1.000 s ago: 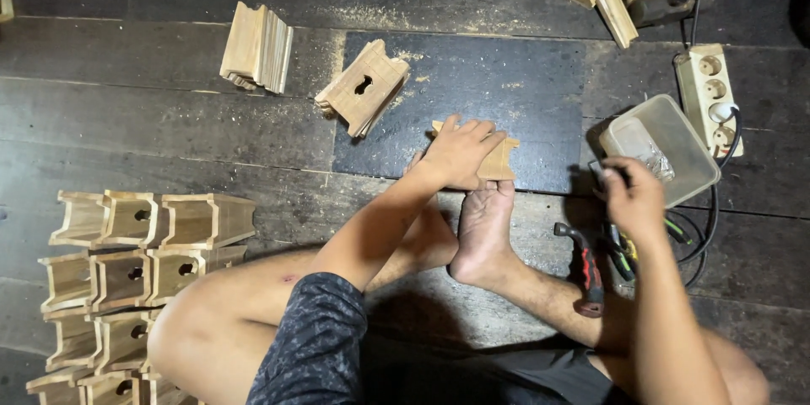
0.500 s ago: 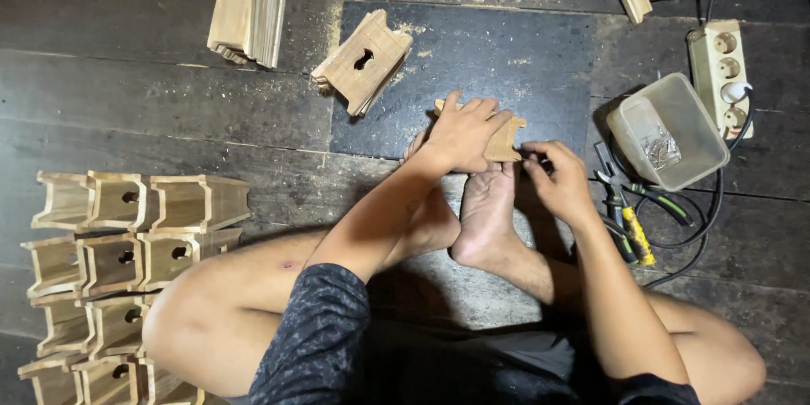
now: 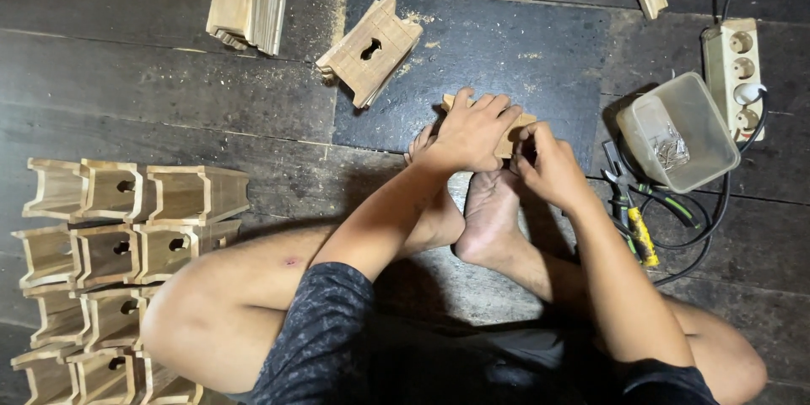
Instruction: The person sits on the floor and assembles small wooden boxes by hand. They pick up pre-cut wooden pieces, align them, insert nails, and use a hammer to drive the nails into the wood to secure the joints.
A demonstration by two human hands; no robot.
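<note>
Keep your left hand (image 3: 469,131) pressed flat over the wooden piece (image 3: 513,137) on the dark mat (image 3: 506,51) — steady — while your right hand (image 3: 550,169), fingers pinched closed at its edge on something too small to identify, works squarely.

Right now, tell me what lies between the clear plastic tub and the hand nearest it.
In the head view, bare dark floorboard separates the plastic tub from the right hand; the pliers lie just below that gap, beside the tub's lower left corner.
</note>
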